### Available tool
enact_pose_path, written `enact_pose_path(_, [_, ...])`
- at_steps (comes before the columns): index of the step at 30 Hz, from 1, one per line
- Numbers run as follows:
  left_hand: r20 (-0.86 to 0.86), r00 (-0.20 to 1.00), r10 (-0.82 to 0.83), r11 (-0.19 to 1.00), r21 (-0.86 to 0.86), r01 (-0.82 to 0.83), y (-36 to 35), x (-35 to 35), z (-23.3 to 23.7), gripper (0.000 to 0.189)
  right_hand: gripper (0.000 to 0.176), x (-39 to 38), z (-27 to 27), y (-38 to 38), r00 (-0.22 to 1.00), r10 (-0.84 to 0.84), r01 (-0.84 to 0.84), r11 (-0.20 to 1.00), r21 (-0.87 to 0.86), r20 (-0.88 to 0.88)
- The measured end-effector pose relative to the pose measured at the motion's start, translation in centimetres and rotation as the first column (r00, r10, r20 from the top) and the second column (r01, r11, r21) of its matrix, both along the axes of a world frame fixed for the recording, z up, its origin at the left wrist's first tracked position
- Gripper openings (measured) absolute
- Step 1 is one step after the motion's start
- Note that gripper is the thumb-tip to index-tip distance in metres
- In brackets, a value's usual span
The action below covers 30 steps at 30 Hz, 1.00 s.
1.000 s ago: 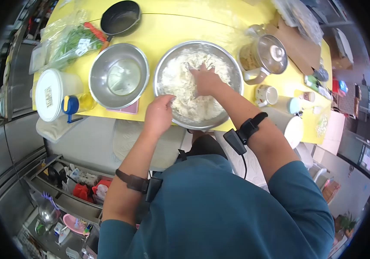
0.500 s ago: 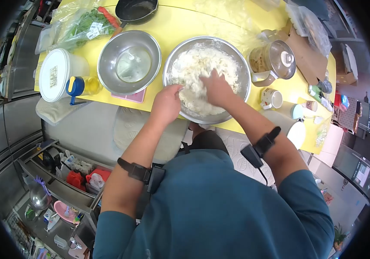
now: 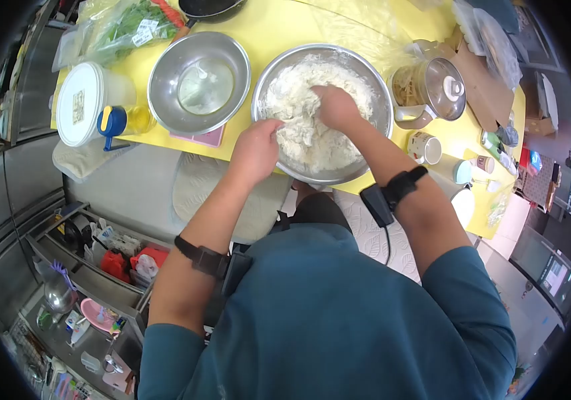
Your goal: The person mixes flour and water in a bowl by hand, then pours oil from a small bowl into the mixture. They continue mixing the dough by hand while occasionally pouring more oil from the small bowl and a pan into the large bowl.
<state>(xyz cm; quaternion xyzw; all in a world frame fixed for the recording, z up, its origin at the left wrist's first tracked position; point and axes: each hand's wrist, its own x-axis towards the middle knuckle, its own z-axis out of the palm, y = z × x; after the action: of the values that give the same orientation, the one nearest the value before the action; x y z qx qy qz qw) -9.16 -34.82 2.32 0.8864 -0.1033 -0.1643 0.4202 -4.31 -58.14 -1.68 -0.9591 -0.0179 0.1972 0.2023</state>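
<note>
Head view: shaggy flour mix (image 3: 309,148) in the large steel bowl (image 3: 380,91), close to the near edge of the yellow table (image 3: 287,28). Left hand (image 3: 255,155) closed at the bowl's left rim, apparently pinching with thumb and fingers. Right hand (image 3: 339,109) down in the mix, some fingers sunk; open or clenched down there, cannot tell.

Risks, as a judgement: bowl skid or tilt toward the near edge, from a hard right-hand push against a light one-sided hold. Flour over the rim, from too quick a stir. Liquid slop in the second bowl (image 3: 165,79), just beside on the left, from a knock by the large one. Mug (image 3: 424,149) near the right forearm, easy to clip on a wide swing. Dry pockets possible at the bottom, from working only the top.

Hard to make out: right fingertips, buried. Left grip under the rim, hidden behind the palm. Black pan (image 3: 209,9) cut off at the top. Pink slab (image 3: 211,137) mostly under the second bowl. Depth and wetness of the mix, unclear.
</note>
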Motion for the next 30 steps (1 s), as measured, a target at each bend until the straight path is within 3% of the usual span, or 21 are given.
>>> enact_pose_path(2, [-0.021,1.000,0.016,1.000,-0.010,-0.016,0.0,0.1,-0.3,0.026,0.065,-0.7,-0.3,-1.2,1.000,0.005,-0.005,1.000,0.016,0.028])
enact_pose_path(5, [-0.032,0.999,0.008,1.000,-0.022,-0.009,0.1,0.2,-0.3,0.026,0.079,-2.8,3.9,-0.9,0.979,0.159,-0.181,0.965,-0.191,-0.127])
enact_pose_path(6, [-0.041,0.999,0.011,1.000,-0.027,-0.012,0.0,0.3,-0.1,0.026,0.087,-3.0,3.9,-1.4,0.948,0.156,-0.219,0.952,-0.212,-0.279])
enact_pose_path(9, [-0.070,0.997,0.022,0.999,-0.039,-0.025,0.3,0.1,0.3,0.026,0.085,-4.6,3.7,-1.8,0.840,0.229,-0.424,0.842,-0.333,-0.491])
enact_pose_path(13, [-0.077,0.997,0.015,0.998,-0.059,-0.019,0.5,0.0,0.2,0.026,0.073,-5.0,-1.2,-3.2,0.943,0.283,-0.327,0.883,-0.336,-0.174])
enact_pose_path(16, [-0.060,0.998,0.010,0.999,-0.033,-0.012,0.2,0.2,-0.2,0.026,0.062,-3.5,-1.8,-4.3,0.979,0.197,-0.204,0.967,-0.151,-0.057])
enact_pose_path(19, [-0.045,0.999,0.006,1.000,-0.019,-0.007,-0.2,0.3,-0.1,0.025,0.053,-1.3,-1.4,-3.8,0.996,-0.007,-0.002,0.995,-0.102,-0.085])
enact_pose_path(20, [-0.050,0.999,0.003,1.000,-0.015,-0.003,-0.1,0.1,-0.1,0.025,0.050,-0.6,-1.2,-3.5,0.986,-0.036,0.012,0.989,-0.145,-0.165])
enact_pose_path(23, [-0.058,0.998,0.009,0.999,-0.041,-0.011,0.0,0.0,-0.3,0.025,0.055,-0.4,1.8,-2.4,0.974,-0.147,0.140,0.989,-0.053,-0.169])
enact_pose_path(26, [-0.026,0.999,0.041,0.998,-0.037,-0.042,0.2,0.2,-0.8,0.023,0.061,-2.0,3.2,-2.8,0.990,0.116,-0.118,0.993,0.022,0.083])
enact_pose_path(29, [-0.022,0.998,0.063,0.997,-0.047,-0.064,0.1,0.5,-0.8,0.021,0.061,-0.5,2.9,-3.6,0.987,0.151,-0.157,0.982,0.103,0.061])
enact_pose_path(30, [-0.011,0.998,0.063,0.996,-0.060,-0.064,0.1,0.5,-0.7,0.020,0.061,0.3,3.3,-3.5,0.994,0.109,-0.110,0.994,0.030,0.030])
